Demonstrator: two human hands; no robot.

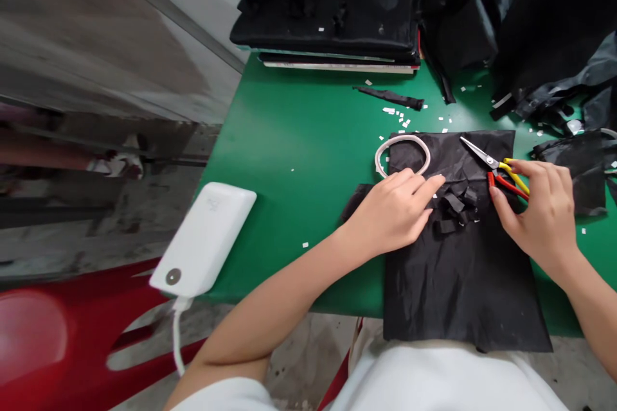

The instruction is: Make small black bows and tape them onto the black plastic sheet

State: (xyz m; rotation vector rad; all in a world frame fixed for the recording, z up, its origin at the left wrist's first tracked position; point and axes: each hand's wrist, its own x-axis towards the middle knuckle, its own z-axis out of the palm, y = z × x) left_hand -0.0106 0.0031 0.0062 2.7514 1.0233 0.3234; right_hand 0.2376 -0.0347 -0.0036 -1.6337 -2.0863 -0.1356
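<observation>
A sheet of black fabric (463, 295) lies over the front of the green table, hanging past its edge. On it rests a small heap of cut black fabric pieces (456, 202). My left hand (402, 209) is on the fabric beside the heap, index finger and thumb apart; its other fingers are partly hidden. Behind those knuckles a whitish ring (402, 139) shows, its lower part covered. My right hand (542, 212) grips small scissors (490, 162) by their yellow and red handles. Their blades point up and left over the fabric.
The green table (289, 141) carries white paper bits. A white power bank (207, 237) with a cable sits at the left edge. Black fabric (332, 6) tops a stack at the back; more black cloth (554, 19) is heaped right. A red chair (72, 334) stands left.
</observation>
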